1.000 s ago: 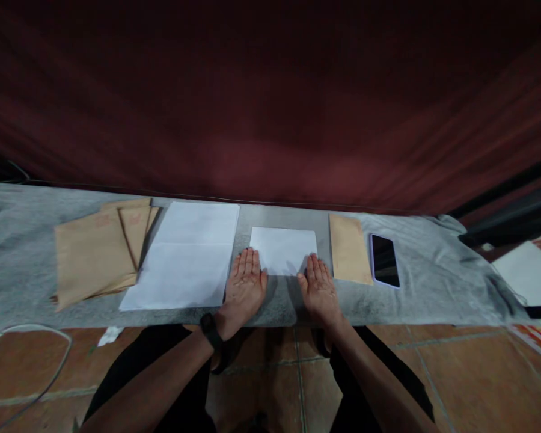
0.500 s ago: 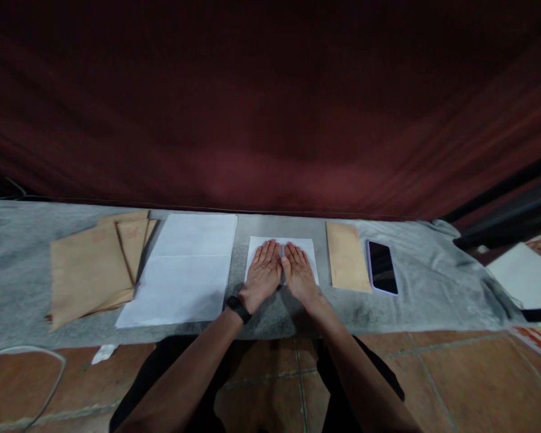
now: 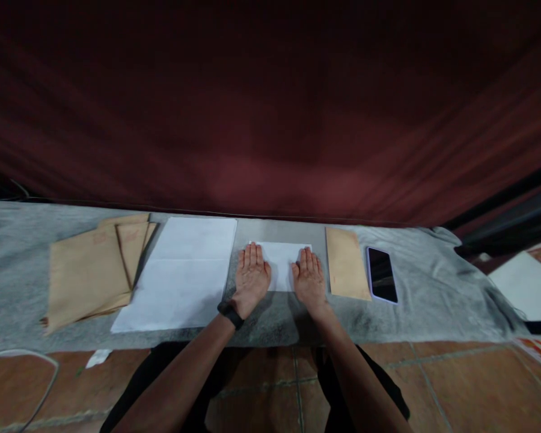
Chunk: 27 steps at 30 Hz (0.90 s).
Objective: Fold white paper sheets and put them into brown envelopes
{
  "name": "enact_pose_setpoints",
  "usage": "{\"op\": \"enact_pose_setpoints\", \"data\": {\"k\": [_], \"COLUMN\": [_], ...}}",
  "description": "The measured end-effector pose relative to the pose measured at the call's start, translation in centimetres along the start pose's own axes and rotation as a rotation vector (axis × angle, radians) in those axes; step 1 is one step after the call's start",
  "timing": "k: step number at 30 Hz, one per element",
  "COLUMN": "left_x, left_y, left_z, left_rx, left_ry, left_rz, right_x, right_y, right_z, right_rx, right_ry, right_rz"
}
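Note:
A folded white sheet of paper (image 3: 282,264) lies on the grey cloth in front of me. Flat over its left edge rests my left hand (image 3: 252,273), fingers stretched out and pointing away from me, with a dark band at the wrist. My right hand (image 3: 309,279) lies open in the same way over the paper's right edge. Between the two hands the middle of the paper shows; its side edges are partly covered. Neither hand grips anything.
Left of the hands lies a stack of large white paper (image 3: 192,276), then several brown envelopes (image 3: 85,273). To the right are one brown envelope (image 3: 348,263) and a phone (image 3: 382,275) with a purple case. Dark red fabric (image 3: 270,120) hangs behind the grey cloth (image 3: 433,282).
My hands have moved apart, from side by side at the middle of the folded paper to its left and right edges. The view has shifted slightly.

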State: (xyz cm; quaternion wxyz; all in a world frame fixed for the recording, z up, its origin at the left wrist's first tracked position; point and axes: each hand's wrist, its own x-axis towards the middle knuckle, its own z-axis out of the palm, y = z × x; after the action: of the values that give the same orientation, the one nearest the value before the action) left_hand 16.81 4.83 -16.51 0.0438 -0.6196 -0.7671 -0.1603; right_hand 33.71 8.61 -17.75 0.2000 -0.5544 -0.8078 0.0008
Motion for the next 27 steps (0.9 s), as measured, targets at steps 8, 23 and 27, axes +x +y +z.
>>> {"op": "enact_pose_setpoints", "data": {"k": [8, 23, 27], "left_x": [0.2, 0.4, 0.7], "left_y": [1.9, 0.9, 0.7], "left_z": [-0.7, -0.2, -0.6], "left_rx": [-0.066, 0.009, 0.030], "left_ry": [-0.088, -0.078, -0.083], "left_rz": [0.252, 0.093, 0.017], "right_x": [0.6, 0.5, -0.1], "right_y": [-0.4, 0.8, 2.0], "right_z": [-1.2, 0.7, 0.5], "right_rx": [0.095, 0.103, 0.145], "right_ry": [-0.074, 0.026, 0.116], "right_rz": [-0.089, -0.116, -0.096]}}
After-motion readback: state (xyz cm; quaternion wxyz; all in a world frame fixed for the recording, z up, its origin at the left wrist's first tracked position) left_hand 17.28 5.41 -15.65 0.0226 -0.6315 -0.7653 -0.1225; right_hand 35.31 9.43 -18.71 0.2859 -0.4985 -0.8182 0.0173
